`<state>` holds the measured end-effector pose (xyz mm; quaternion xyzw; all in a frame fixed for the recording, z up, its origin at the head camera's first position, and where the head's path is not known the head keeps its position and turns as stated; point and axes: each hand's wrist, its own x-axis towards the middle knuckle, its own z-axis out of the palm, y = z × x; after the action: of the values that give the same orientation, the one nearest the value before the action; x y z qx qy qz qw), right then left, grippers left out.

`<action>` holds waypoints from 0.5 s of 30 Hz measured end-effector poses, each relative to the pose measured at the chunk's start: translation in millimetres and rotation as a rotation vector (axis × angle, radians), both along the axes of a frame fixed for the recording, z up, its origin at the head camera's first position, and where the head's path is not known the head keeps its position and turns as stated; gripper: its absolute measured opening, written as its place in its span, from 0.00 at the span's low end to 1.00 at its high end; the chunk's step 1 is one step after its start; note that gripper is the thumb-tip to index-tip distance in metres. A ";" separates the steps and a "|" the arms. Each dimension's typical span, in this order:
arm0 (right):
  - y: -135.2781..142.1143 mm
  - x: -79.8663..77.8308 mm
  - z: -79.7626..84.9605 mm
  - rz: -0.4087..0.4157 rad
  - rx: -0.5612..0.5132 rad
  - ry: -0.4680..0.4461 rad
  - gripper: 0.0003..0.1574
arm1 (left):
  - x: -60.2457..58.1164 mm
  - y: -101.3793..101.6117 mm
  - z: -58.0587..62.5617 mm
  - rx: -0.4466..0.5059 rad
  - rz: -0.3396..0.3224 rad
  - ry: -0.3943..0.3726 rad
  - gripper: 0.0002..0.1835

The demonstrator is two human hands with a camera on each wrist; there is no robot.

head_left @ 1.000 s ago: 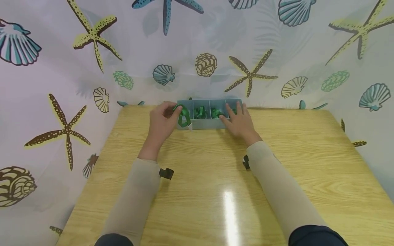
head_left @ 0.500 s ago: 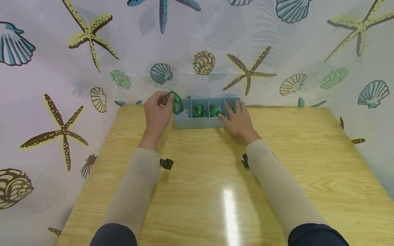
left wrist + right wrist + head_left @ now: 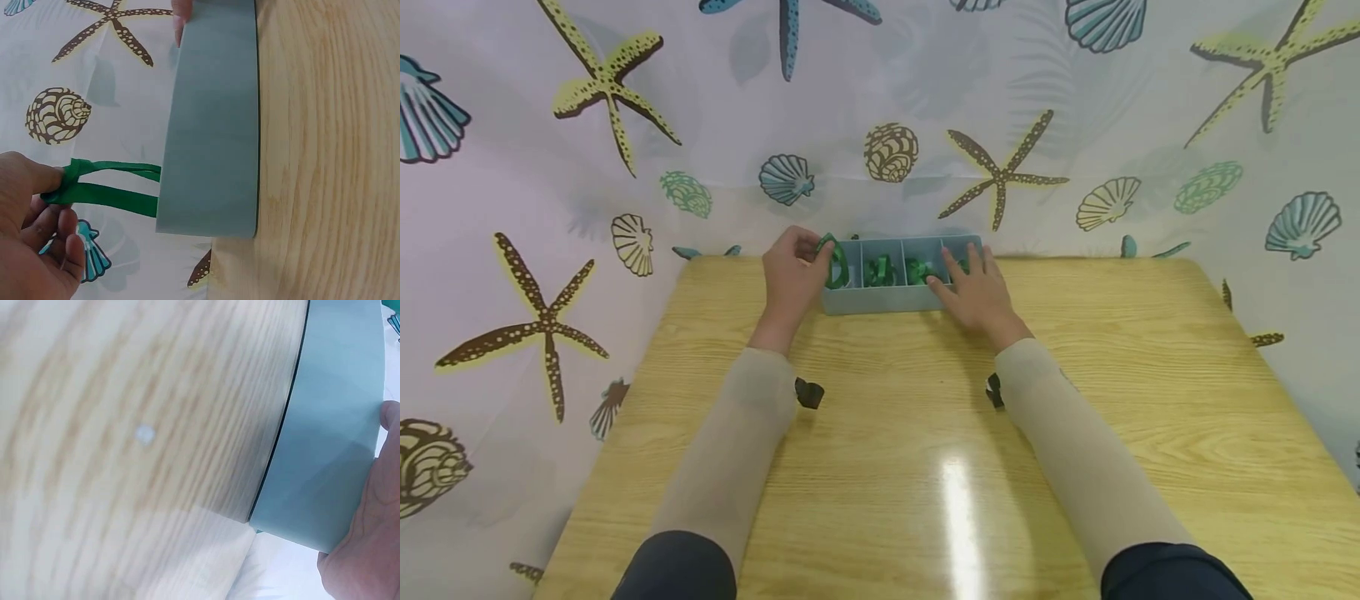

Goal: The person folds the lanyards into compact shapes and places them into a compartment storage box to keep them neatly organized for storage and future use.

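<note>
My left hand (image 3: 792, 273) pinches a loop of green strap (image 3: 844, 268) between thumb and fingers at the left end of a blue-grey divided box (image 3: 883, 301). In the left wrist view, the top of the green strap (image 3: 119, 199) is in the fingers, and its lower part goes down behind the box wall (image 3: 212, 131). My right hand (image 3: 979, 297) rests on the box's right end, its fingers spread over the last compartment and its thumb at the front rim. Green pieces lie in the other compartments; those at the right are partly hidden by that hand.
The box stands at the back edge of a wooden table (image 3: 895, 433), close to a hanging cloth (image 3: 850, 100) printed with shells and starfish. A small black device (image 3: 809, 393) sits at the left wrist, another (image 3: 994, 390) at the right.
My left hand first lifted the green loop up and left from the box's left end, then brought it back down over the leftmost compartment. The right hand has stayed on the box.
</note>
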<state>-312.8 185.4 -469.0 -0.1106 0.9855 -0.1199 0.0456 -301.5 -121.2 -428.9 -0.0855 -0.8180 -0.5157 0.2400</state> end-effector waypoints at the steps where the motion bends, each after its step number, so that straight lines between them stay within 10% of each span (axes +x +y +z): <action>1: 0.1 0.3 0.3 0.002 -0.003 0.000 0.51 | -0.7 0.9 -1.7 -0.004 -0.002 -0.020 0.09; 15: 0.1 -0.5 0.2 0.024 0.003 -0.003 0.51 | -6.4 9.5 -16.7 -0.163 0.003 -0.198 0.13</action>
<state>-313.3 185.4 -468.9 -0.1224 0.9842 -0.1182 0.0485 -307.9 -111.6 -445.6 -0.0522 -0.8770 -0.4530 0.1513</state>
